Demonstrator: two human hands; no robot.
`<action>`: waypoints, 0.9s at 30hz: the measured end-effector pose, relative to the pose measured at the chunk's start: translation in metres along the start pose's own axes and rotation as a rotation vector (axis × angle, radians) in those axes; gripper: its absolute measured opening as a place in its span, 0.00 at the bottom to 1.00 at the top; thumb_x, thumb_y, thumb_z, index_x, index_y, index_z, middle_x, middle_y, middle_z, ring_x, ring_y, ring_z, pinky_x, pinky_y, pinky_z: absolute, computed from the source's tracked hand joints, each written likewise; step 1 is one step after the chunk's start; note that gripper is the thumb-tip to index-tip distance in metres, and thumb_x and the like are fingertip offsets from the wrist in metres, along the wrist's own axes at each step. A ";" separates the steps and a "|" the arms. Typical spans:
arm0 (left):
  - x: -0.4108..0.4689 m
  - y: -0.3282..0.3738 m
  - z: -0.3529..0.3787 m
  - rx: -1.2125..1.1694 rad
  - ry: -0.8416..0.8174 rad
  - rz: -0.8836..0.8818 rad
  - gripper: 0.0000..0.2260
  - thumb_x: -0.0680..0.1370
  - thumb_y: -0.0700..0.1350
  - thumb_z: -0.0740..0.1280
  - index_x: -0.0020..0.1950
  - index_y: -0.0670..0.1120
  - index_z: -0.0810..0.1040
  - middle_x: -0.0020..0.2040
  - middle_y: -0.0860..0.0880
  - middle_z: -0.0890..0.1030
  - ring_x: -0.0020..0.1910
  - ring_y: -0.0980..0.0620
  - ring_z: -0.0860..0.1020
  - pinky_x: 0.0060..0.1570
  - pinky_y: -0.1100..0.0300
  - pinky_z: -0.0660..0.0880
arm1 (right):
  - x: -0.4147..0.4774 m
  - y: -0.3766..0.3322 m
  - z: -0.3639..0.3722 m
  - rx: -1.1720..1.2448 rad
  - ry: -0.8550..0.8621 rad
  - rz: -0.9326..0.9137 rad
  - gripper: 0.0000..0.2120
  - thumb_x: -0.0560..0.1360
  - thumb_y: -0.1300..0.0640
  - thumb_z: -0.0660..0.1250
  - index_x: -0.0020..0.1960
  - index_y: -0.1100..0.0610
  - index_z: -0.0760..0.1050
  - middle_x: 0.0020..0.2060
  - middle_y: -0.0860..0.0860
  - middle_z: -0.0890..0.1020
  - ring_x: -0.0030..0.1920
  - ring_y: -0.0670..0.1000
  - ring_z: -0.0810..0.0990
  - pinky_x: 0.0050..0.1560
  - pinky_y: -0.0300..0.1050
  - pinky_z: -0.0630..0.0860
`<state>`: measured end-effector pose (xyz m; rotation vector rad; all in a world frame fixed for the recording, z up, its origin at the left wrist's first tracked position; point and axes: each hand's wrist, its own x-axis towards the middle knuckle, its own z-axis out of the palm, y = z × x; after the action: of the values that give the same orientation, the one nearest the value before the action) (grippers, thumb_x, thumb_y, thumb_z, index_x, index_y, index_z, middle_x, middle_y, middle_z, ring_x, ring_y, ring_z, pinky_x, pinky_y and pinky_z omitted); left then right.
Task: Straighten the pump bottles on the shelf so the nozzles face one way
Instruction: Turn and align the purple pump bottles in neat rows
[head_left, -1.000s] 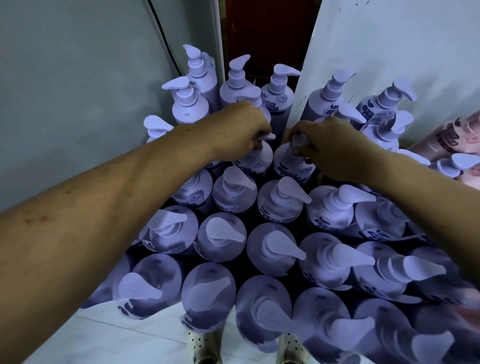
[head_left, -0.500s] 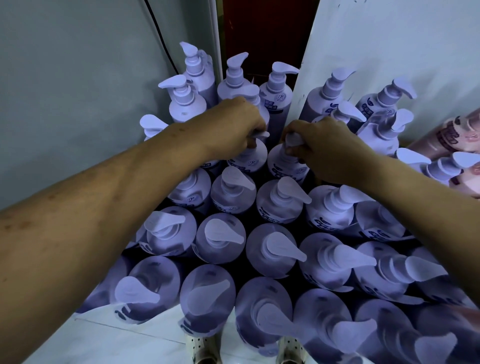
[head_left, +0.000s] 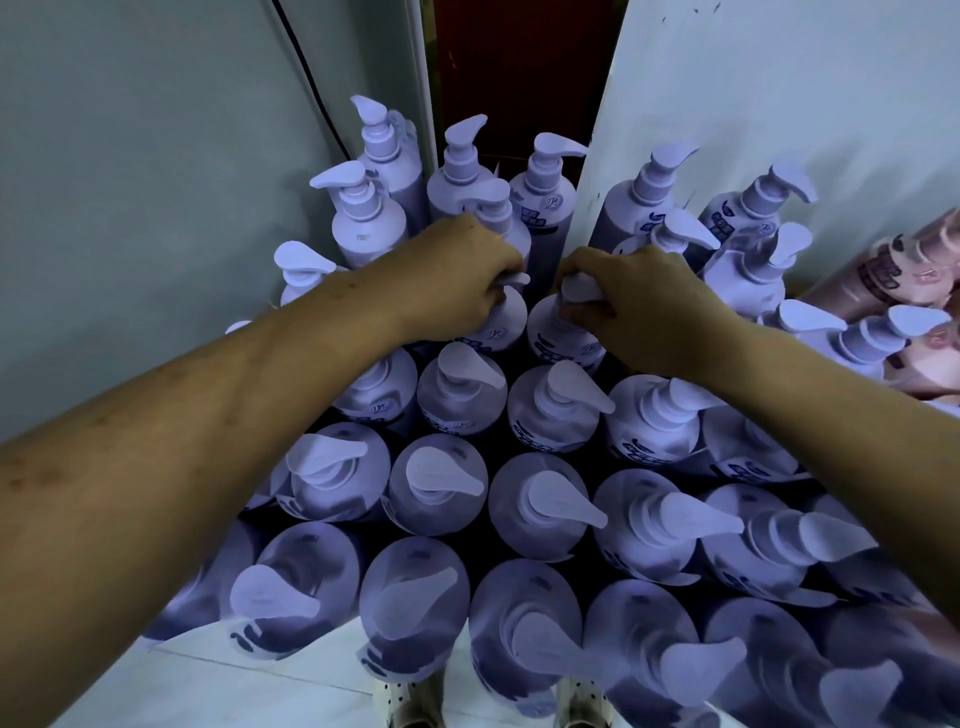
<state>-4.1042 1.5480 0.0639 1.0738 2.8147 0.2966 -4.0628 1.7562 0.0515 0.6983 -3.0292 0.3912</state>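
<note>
Several lilac pump bottles stand packed in rows below me; most near nozzles, like that of one middle bottle (head_left: 540, 499), point right. My left hand (head_left: 457, 286) grips the pump head of a bottle (head_left: 501, 327) in a far row, only the nozzle tip showing past its fingers. Beside it my right hand (head_left: 639, 306) grips the pump head of the neighbouring bottle (head_left: 558, 340), its nozzle (head_left: 579, 286) showing between thumb and fingers. At the back left, one bottle's nozzle (head_left: 335, 179) points left.
A grey wall (head_left: 156, 182) closes the left side, with a black cable running down it. A white panel (head_left: 779, 104) stands behind the right bottles, a dark red gap between the two. Pink bottles (head_left: 904, 270) lie at the far right. White floor tiles and shoes show at the bottom.
Both hands have stayed on the same two pump heads. The nozzle under my right hand has turned slightly, and the view has shifted a little.
</note>
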 end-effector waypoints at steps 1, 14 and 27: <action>-0.001 -0.001 0.000 -0.007 -0.002 -0.006 0.07 0.78 0.44 0.63 0.47 0.40 0.78 0.39 0.43 0.78 0.38 0.45 0.74 0.40 0.50 0.72 | -0.001 0.001 -0.001 0.033 -0.013 0.012 0.15 0.78 0.51 0.63 0.63 0.54 0.72 0.41 0.59 0.81 0.41 0.60 0.78 0.43 0.53 0.75; 0.030 0.043 0.003 -0.216 0.064 0.099 0.16 0.79 0.56 0.63 0.63 0.51 0.76 0.52 0.49 0.81 0.47 0.51 0.77 0.46 0.56 0.72 | -0.023 0.087 -0.062 0.057 0.138 0.372 0.11 0.75 0.50 0.67 0.56 0.51 0.79 0.43 0.49 0.83 0.47 0.54 0.82 0.48 0.40 0.69; 0.054 0.056 0.031 -0.062 -0.086 0.149 0.15 0.74 0.51 0.71 0.50 0.41 0.75 0.44 0.44 0.78 0.42 0.46 0.75 0.40 0.54 0.68 | 0.021 0.082 -0.014 0.044 -0.021 0.356 0.19 0.73 0.44 0.69 0.58 0.54 0.74 0.50 0.59 0.80 0.53 0.61 0.76 0.45 0.44 0.66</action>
<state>-4.1025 1.6294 0.0440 1.2540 2.6377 0.3408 -4.1180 1.8220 0.0466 0.1582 -3.1704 0.4573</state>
